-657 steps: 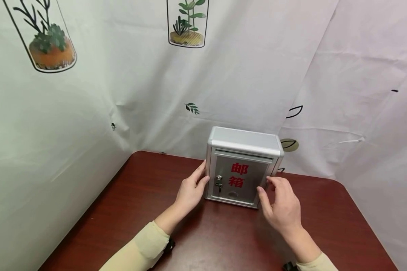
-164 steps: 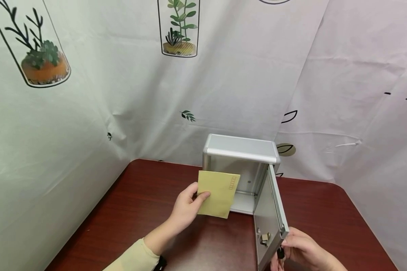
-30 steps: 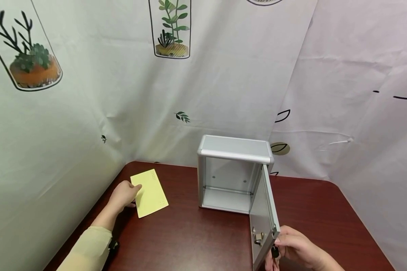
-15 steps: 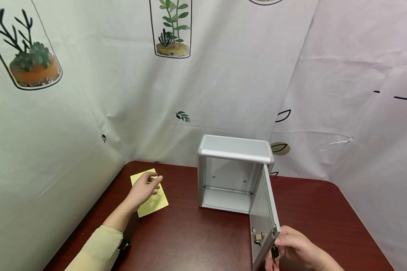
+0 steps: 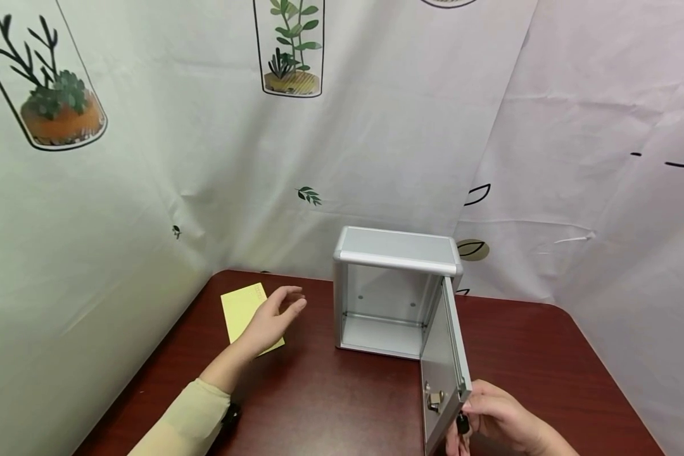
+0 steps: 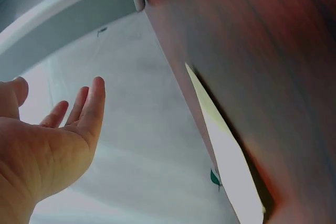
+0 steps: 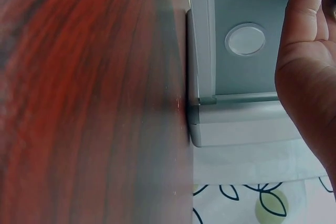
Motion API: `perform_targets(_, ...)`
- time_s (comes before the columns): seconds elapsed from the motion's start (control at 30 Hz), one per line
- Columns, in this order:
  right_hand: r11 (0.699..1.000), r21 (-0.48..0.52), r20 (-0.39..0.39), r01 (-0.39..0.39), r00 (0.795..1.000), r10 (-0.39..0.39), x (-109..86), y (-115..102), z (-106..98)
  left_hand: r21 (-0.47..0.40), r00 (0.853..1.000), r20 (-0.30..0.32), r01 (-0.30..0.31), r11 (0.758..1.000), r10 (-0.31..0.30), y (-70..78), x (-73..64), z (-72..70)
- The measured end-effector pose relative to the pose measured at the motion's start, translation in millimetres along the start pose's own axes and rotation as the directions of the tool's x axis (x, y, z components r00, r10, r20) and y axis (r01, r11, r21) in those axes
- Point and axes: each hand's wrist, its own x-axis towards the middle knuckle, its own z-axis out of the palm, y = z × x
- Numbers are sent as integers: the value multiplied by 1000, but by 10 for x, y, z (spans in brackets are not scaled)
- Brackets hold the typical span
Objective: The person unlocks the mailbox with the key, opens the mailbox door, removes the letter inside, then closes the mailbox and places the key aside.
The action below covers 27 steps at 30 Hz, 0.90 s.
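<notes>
A silver metal mailbox (image 5: pixel 399 244) stands upright at the back of the table, its door (image 5: pixel 446 361) swung wide and nothing visible inside. My right hand (image 5: pixel 504 415) holds the door's free edge at the lock, where a black-headed key (image 5: pixel 462 423) hangs; some of its fingers are hidden behind the door. In the right wrist view that hand (image 7: pixel 310 72) is beside the door's outer face. A yellow envelope (image 5: pixel 241 309) lies flat on the left of the table. Above its right edge hovers my left hand (image 5: pixel 268 326), holding nothing, fingers loosely bent.
The dark red wooden table (image 5: pixel 325 405) has a rounded back edge. White printed cloth (image 5: pixel 405 126) hangs close behind and on both sides. A metal lock cam (image 5: pixel 434 401) sticks out from the door's inner face.
The mailbox was shut at first. Later my left hand held the envelope before the opened box, then laid it at left. Since then it has lifted off and moved right; my right hand stays put.
</notes>
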Motion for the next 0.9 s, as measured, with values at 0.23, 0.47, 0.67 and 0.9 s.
perform_targets(0.23,999,30,-24,-26,999,27,-9,-9,14,-79,998,16,-53,995,55,82,28,178)
perform_targets(0.47,1000,4,32,-18,999,17,63,-38,33,-119,996,33,-82,989,87,151,43,310)
perform_targets(0.67,1000,13,33,-29,999,28,58,-43,24,-191,992,37,-114,975,123,222,77,424)
perform_targets(0.9,1000,12,40,-26,999,26,62,-44,26,-205,986,30,-152,967,161,278,90,514)
